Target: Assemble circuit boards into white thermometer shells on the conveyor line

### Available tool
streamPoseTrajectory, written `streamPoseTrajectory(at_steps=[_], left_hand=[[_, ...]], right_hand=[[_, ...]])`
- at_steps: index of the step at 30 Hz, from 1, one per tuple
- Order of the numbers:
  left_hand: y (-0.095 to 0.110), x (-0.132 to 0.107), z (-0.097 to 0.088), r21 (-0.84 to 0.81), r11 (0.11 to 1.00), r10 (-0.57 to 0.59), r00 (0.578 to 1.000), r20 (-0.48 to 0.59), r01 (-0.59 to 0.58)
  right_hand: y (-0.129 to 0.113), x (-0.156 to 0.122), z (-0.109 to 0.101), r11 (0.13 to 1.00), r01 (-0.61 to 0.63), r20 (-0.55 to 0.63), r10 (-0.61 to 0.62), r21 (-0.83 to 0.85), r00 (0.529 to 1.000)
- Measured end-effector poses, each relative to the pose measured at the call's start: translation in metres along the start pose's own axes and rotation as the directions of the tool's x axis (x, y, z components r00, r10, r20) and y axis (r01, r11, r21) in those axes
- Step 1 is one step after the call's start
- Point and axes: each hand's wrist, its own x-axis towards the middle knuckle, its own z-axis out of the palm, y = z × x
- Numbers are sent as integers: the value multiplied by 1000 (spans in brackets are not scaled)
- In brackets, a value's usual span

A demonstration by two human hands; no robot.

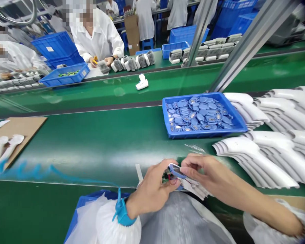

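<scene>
Blue oval piece (177,171), dark-centred, red wires (169,177) beside

no readable text, white label (49,49) on blue crate (61,44) illegible

The left hand (154,185) grips a blue piece (177,171) with thin wires beside it, and the right hand (205,167) touches it from 3 o'clock. From the hands, the green bench (91,142) carries a blue tray (208,133) of small blue parts (200,112) at 1 o'clock, stacked white shells (266,145) towards 2, and a brown board (33,127) bearing white pieces (12,145) at 9. Across at 11, a white-coated person (99,34) holds a grey part (103,67).
</scene>
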Motion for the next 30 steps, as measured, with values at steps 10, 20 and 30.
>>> streamPoseTrajectory(at_steps=[10,20,30], left_hand=[[-13,9,-11,-492,849,-284,951,-120,192],[-9,14,-10,-528,817,-347,929,-130,231],[-12,10,5,-544,832,-277,932,-235,110]], right_hand=[[69,12,3,668,-142,-446,-308,-730,841],[41,-18,19,794,0,-551,-423,-608,720],[4,0,80,925,63,-519,-266,-375,813]])
